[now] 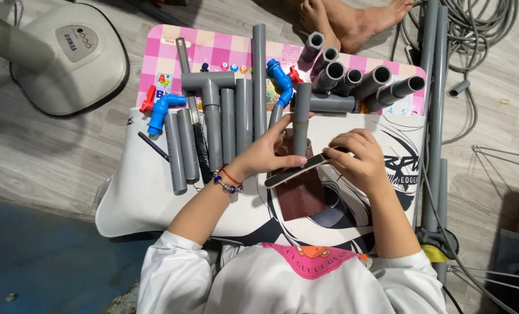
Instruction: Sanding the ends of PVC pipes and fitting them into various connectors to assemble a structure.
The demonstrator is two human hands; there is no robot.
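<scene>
Grey PVC everywhere. Far left of the grip: white fan base [67, 55] on the wood-look floor. Nearer: blue tap with red handle [161, 109], then a row of straight grey pipes [181, 152] lying side by side on the white lap desk [134, 197], a grey tee fitting [208, 81] capping one of them, a long pipe [259, 75] reaching up over the pink checkered mat [213, 49].

Left hand [265, 154], beaded bracelet [227, 181] at the wrist, closed round the lower end of an upright grey pipe piece [302, 116], fingers wrapped behind, thumb in front. Right hand [358, 158] just beside, pinching a dark-faced flat sanding strip [300, 168] against the pipe's base. Beneath the grip: brown sandpaper sheet [303, 195]. Above and right of the grip: a second blue tap [281, 81], a cluster of short open-ended pipe sections [352, 78]. Far right: long grey conduits [437, 104], coiled cables [483, 29].
</scene>
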